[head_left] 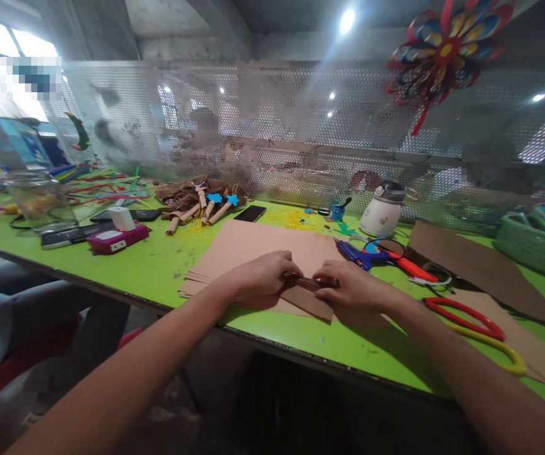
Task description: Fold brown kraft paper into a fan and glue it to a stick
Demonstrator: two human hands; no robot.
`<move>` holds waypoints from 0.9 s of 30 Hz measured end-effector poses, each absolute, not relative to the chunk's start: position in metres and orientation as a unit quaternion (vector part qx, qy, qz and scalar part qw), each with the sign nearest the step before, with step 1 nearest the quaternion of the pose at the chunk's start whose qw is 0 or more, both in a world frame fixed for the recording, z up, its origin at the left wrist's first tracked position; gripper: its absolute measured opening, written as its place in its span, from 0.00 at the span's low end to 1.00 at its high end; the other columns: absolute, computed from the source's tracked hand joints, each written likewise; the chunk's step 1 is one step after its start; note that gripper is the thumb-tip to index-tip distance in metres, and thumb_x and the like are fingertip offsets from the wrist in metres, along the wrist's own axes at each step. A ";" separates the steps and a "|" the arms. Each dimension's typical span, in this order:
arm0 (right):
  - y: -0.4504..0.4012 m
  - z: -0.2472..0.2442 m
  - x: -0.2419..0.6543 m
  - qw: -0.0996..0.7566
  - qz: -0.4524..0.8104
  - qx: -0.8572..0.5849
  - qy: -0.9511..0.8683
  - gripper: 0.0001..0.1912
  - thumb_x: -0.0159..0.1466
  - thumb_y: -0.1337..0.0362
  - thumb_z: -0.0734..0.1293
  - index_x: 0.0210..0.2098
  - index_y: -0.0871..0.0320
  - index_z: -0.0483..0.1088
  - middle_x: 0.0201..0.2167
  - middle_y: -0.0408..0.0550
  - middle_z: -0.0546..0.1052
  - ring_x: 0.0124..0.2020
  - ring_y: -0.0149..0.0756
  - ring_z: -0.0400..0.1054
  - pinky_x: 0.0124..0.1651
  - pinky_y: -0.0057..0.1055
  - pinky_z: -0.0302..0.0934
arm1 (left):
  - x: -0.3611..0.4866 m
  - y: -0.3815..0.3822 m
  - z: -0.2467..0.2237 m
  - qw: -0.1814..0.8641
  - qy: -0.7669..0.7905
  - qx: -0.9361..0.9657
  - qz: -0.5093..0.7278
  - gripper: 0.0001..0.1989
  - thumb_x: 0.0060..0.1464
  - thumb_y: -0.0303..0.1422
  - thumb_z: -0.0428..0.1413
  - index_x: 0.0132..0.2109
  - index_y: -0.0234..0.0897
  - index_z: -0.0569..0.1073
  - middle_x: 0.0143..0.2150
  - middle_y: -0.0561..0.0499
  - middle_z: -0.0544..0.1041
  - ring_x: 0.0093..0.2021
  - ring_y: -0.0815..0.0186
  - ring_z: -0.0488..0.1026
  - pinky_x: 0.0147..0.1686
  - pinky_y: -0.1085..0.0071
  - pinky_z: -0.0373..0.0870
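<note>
Both hands grip a piece of brown paper (308,299) folded into narrow pleats, over the front of a stack of brown paper sheets (258,243). My left hand (267,275) is closed on the pleats' left end, thumb and fingers pinched together. At the right end, my right hand (346,284) pinches the same folds. A flat part of the paper slants down toward the table's front edge. Just beyond my right hand lies a blue glue gun (360,256). Scissors with red and yellow handles (490,328) rest beside my right forearm.
Brown paper pieces (481,265) and a green basket (533,246) are at right. A white kettle-like jug (382,212) stands behind the glue gun. A phone (250,213), pleated paper crafts (201,205), a magenta box (118,239) and a glass jar (40,202) line the left. A perforated metal screen (263,107) stands behind.
</note>
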State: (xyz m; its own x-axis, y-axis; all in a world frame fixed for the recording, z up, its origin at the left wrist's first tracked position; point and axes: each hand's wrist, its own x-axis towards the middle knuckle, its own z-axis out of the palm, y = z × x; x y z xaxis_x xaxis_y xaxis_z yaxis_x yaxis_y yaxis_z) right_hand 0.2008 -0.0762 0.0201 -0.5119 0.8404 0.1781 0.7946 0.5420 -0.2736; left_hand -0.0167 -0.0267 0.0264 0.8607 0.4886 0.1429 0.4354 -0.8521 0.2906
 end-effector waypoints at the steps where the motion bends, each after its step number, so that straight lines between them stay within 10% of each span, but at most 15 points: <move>1: -0.075 0.017 0.200 0.151 0.071 -0.473 -0.865 0.07 0.58 0.62 0.65 0.32 0.57 0.73 0.30 0.48 0.73 0.30 0.33 0.65 0.32 0.28 0.55 | -0.017 -0.027 0.027 0.126 0.242 0.956 0.107 0.17 0.53 0.27 0.47 0.47 0.39 0.73 0.38 0.46 0.68 0.37 0.65 0.65 0.37 0.72 0.60; 27: -0.082 0.018 0.187 0.181 -0.198 -0.390 -0.881 0.07 0.58 0.67 0.60 0.34 0.63 0.67 0.32 0.55 0.66 0.37 0.43 0.56 0.41 0.40 0.53 | 0.008 0.015 0.053 0.368 0.211 0.905 0.035 0.16 0.54 0.40 0.48 0.39 0.34 0.75 0.36 0.50 0.75 0.35 0.68 0.65 0.38 0.72 0.60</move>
